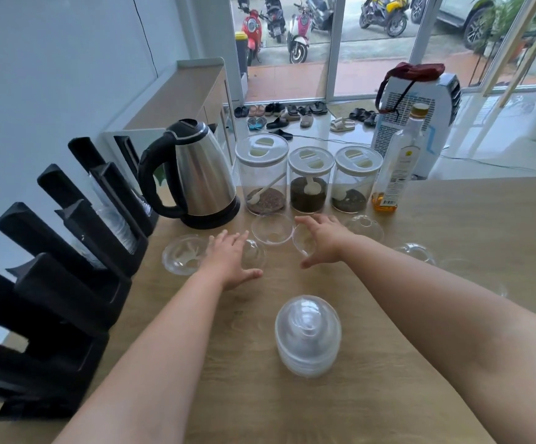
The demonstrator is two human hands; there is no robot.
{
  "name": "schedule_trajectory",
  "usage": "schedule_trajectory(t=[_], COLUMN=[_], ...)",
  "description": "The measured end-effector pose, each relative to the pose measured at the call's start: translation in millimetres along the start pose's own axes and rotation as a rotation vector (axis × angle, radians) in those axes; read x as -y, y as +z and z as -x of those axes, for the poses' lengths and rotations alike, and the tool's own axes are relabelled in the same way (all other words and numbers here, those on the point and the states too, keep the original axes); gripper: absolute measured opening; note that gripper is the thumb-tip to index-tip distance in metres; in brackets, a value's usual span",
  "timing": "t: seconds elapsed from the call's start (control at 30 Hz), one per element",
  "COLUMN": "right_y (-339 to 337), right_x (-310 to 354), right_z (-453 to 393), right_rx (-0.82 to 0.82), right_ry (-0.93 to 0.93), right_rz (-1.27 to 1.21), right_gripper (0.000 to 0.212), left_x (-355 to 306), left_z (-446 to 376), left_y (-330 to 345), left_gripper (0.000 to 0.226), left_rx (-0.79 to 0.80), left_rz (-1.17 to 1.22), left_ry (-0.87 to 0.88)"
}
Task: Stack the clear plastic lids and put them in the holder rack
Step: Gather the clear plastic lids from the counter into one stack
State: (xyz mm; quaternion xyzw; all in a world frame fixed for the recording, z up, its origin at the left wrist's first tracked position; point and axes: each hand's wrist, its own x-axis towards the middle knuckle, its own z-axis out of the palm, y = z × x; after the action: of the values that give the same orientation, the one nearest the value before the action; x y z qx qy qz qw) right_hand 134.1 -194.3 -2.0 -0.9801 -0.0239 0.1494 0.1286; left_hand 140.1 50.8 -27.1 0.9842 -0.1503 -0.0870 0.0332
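Two open hands, left hand [231, 259] and right hand [322, 240] spread over loose lids, holding nothing, lid stack [307, 336] nearer between forearms

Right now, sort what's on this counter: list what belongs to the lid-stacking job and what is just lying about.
Belongs to the job:
stack of lids
loose lid far left
loose lid between the hands
loose lid far right
holder rack
left hand
right hand

Just lying about:
kettle
three jars
bottle
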Motion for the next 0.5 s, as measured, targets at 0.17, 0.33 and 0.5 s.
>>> schedule_trajectory(t=[0.17, 0.33, 0.5], right_y=[2.8, 0.6, -12.3], right_x=[-0.2, -2.5, -3.9], right_z=[-9.3, -3.3, 5.0], right_rx=[0.022, 0.046, -0.01], right_ry=[0.028, 0.062, 0.022], right_rz=[0.005, 0.003, 0.015], right_gripper=[0.107, 0.102, 0.094], left_x=[-0.6, 2.1, 0.3], left_z=[-1.9, 2.4, 11.6], left_y=[7.6, 9.5, 1.9], left_gripper=[0.091, 0.091, 0.102], left_rx=[-0.032, -0.057, -0.054], left_rz=[0.028, 0.123, 0.225], left_ry=[0.014, -0.007, -0.015])
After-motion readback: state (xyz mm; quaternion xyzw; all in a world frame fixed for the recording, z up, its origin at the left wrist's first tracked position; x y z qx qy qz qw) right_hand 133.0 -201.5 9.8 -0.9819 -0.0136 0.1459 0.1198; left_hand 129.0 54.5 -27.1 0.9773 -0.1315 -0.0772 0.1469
